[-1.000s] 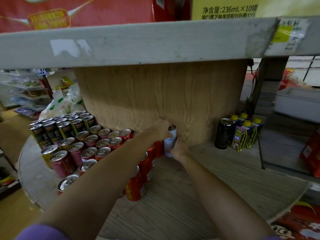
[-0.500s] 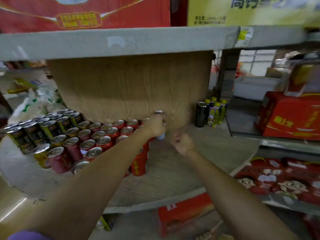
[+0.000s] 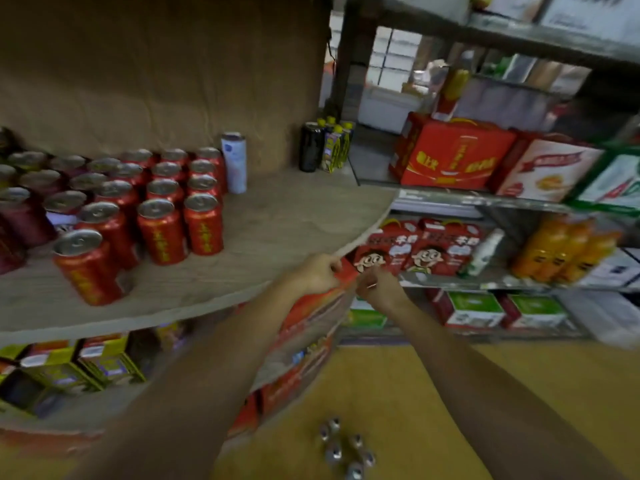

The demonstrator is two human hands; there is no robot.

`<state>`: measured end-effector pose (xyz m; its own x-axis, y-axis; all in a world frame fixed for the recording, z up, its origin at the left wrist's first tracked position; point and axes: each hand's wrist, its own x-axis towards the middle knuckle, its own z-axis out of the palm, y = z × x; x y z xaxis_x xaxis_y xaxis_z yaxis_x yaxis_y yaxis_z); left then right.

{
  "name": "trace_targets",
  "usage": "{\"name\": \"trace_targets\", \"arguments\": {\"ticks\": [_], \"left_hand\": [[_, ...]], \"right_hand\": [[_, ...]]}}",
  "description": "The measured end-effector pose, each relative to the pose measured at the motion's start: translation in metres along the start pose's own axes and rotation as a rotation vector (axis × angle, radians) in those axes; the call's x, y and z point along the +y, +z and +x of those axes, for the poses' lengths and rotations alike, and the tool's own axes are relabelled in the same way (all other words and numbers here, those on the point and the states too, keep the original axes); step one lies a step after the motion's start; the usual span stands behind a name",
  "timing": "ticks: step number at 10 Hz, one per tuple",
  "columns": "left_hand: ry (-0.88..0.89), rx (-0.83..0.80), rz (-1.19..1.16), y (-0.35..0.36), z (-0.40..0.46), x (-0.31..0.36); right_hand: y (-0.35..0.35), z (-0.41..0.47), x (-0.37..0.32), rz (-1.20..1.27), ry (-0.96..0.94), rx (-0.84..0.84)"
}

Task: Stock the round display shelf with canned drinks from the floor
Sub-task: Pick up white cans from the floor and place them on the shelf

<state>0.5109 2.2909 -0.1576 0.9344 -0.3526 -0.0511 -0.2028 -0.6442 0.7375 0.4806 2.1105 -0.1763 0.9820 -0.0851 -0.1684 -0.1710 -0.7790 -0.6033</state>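
**Bare shelf board ahead of the hands, cans crowding the left**

Up and left of the left hand (image 3: 317, 273), the round display shelf (image 3: 277, 220) lies bare between the red cans (image 3: 202, 223) and its curved rim. The white can (image 3: 234, 162) stands against the wooden core. Farther ahead, a black can (image 3: 310, 147) and yellow-capped bottles (image 3: 335, 145) block the back corner

Both forearms reach forward and slightly inward from the lower corners, bare to the wrist, converging near the middle. The left hand (image 3: 313, 273) sits a little higher and further left, back of the hand up, fingers curled with thumb and fingertips pointing right. The right hand (image 3: 379, 287) lies just beside it — close, nearly touching — fingers curled in loosely; whether either holds anything is too blurred to tell
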Motion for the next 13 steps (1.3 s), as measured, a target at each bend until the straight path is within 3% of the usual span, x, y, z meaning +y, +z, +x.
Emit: {"name": "trace_targets", "arguments": {"ticks": [2, 5, 7, 9, 13], "left_hand": [[-0.021, -0.154, 0.157, 0.076, -0.040, -0.035], [-0.367, -0.174, 0.060, 0.195, -0.065, -0.097], [-0.731, -0.010, -0.039, 0.298, -0.070, -0.107], [-0.970, 0.124, -0.220, 0.397, -0.060, -0.120], [-1.186, 0.027, -0.361, 0.611, -0.097, -0.224]], "right_hand": [[0.031, -0.032, 0.060, -0.027, 0.058, -0.069], [0.092, -0.041, 0.165, -0.077, -0.016, -0.309], [0.121, -0.021, 0.261, -0.138, -0.056, -0.494], [0.169, -0.002, 0.352, -0.193, -0.083, -0.652], [0.323, -0.004, 0.523, -0.304, 0.068, -0.803]]}}
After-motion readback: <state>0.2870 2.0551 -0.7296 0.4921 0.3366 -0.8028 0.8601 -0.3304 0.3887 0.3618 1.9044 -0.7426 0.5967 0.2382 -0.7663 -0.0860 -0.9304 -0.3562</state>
